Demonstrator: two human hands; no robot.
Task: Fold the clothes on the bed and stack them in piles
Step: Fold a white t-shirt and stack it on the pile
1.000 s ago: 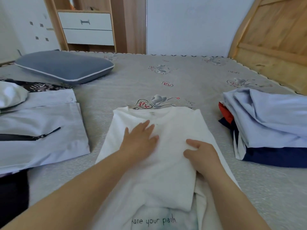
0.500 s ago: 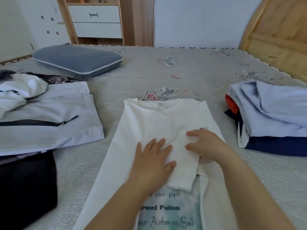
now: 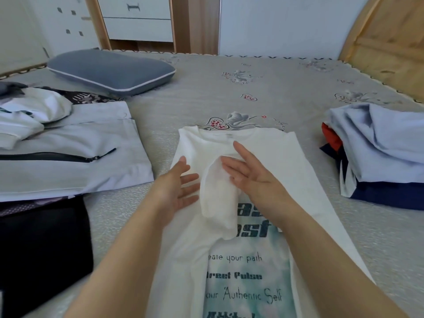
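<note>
The white printed T-shirt (image 3: pixel 243 228) lies flat on the grey bed cover (image 3: pixel 206 92), straight ahead of the person, its collar at the far end and its teal lettering face up. Over its chest a loose fold of the white cloth (image 3: pixel 218 191) stands raised. The left hand (image 3: pixel 177 184) and the right hand (image 3: pixel 245 172) are on either side of that fold, palms turned inward, fingers straight and released, gripping nothing. To the left lies a pale grey zipped garment (image 3: pixel 75 161) with a black garment (image 3: pixel 41 244) nearer. To the right sits a folded pile (image 3: pixel 380 154), light blue on top of navy and red. A blue pillow (image 3: pixel 110 71) rests far left.
</note>
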